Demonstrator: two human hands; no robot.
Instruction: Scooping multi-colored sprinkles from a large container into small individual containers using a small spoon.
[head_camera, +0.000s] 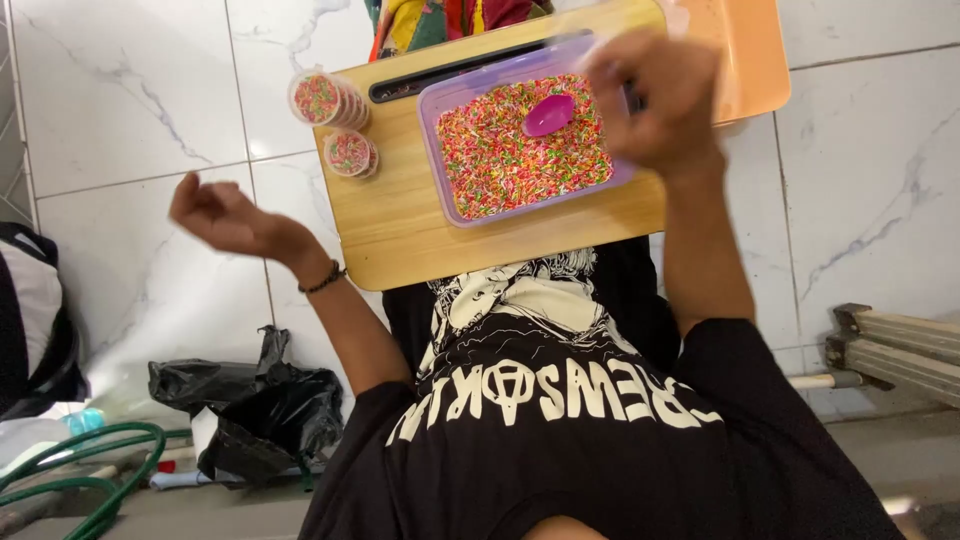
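Black printed t-shirt (560, 400) fills the foreground. Left hand (215, 212) hangs loosely curled, empty, off the wooden lap tray (400, 225). Small filled sprinkle cups (335, 120) sit beside the purple sprinkle tub (520, 135) and pink scoop (549, 114). Right hand (655, 95) is blurred over the tub's edge, grip unclear; steadying that tub seems wise.

Sprinkle tub with scoop on my lap desk

I see a clear purple tub (520, 140) lying flat and open toward the far right corner of the wooden desk (400, 235), filled with multicoloured sprinkles; a magenta scoop (549, 114) rests in them near the tub's far edge.
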